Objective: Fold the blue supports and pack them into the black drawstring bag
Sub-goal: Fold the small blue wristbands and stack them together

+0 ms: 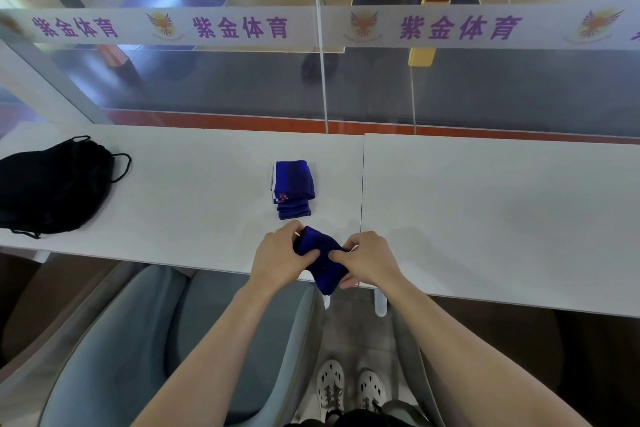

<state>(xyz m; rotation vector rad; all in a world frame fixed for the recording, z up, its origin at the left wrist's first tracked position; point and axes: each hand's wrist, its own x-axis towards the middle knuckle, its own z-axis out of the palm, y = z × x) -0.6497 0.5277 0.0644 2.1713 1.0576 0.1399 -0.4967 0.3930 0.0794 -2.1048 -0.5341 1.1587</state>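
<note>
A blue support [320, 260] is bunched between both hands at the near edge of the white table [485, 211]. My left hand [282, 253] pinches its left side and my right hand [369, 262] pinches its right side, thumbs pressing into the cloth. Its lower end hangs just over the table's edge. A second blue support [292, 187], folded flat with a white stripe along its left side, lies on the table just beyond my hands. The black drawstring bag [52, 184] lies slumped at the far left of the table, its cords loose.
A glass barrier with a printed white band [311, 26] stands along the table's far edge. A seam [362, 184] splits the table into two tops. Grey chairs [173, 340] stand under the near edge, and my feet in white shoes [349, 388] show below.
</note>
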